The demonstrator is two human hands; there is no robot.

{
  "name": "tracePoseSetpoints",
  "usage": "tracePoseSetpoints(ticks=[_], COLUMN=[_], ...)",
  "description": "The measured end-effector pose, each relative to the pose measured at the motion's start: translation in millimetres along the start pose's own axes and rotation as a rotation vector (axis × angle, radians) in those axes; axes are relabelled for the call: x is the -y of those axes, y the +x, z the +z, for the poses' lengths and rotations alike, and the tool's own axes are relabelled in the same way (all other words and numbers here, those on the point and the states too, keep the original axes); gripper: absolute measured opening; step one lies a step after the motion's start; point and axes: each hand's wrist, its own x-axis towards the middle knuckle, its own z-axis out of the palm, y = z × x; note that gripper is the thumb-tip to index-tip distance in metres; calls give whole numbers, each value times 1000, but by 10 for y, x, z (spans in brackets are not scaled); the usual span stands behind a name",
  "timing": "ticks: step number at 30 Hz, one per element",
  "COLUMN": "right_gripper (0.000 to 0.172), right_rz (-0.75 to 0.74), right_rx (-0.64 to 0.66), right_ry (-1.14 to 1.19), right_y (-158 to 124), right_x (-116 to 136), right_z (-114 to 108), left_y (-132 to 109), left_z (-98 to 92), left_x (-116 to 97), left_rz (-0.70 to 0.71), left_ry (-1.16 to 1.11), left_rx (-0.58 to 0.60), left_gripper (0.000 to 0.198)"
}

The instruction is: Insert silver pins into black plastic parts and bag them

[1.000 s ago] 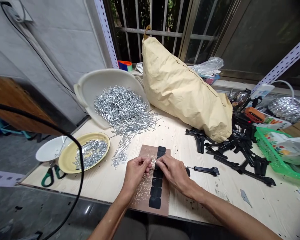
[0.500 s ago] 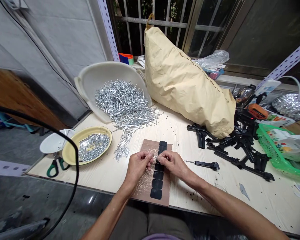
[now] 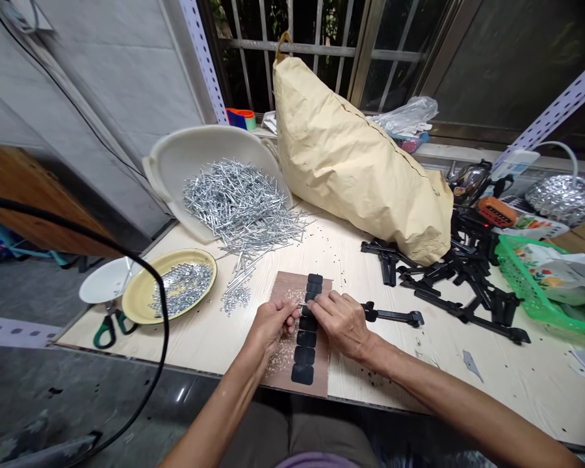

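The thumb and fingers of my left hand [image 3: 277,320] are pinched around the end of a thin metal pin [image 3: 301,304], which shows between the two hands. My right hand [image 3: 340,323] is curled close beside it, palm down. A black plastic part [image 3: 369,311] sticks out behind the right hand and seems held in it; most of it is hidden. Both hands are over a brown board [image 3: 287,283] with a row of black rounded squares [image 3: 303,355] and pale crumbs on it. Another black part [image 3: 400,316] lies right of the hand.
Metal pins [image 3: 238,195] spill from a tilted white basin [image 3: 168,153]. A yellow dish [image 3: 136,294] holds washers; green-handled scissors [image 3: 104,331] lie beside it. Behind stands a large paper sack [image 3: 355,162]. Black parts [image 3: 468,292] and a green basket [image 3: 511,266] are at right.
My right hand has turned more palm-down, its fingers now curled over. A black end shows behind it. My left hand keeps its pinch. The view has shifted slightly.
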Motion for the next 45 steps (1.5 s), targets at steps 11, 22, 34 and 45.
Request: tracePoseSetpoints(ticks=[11,22,34,45], right_gripper=[24,24,32,26], right_rz=[375,338,522,22], right_rx=[174,129,294,44], right_ry=[458,403,927,52], right_y=[69,80,88,8], right_x=[-5,21,-83,-104], right_z=[-76,-129,-17,-84], left_y=[7,-31,-17,8], left_z=[16,6,-16,51], left_x=[-16,-1,-12,44], left_rz=[186,222,472,196], left_ry=[161,112,578,385], left_rx=[-51,5,21,174], left_gripper=[32,32,34,40])
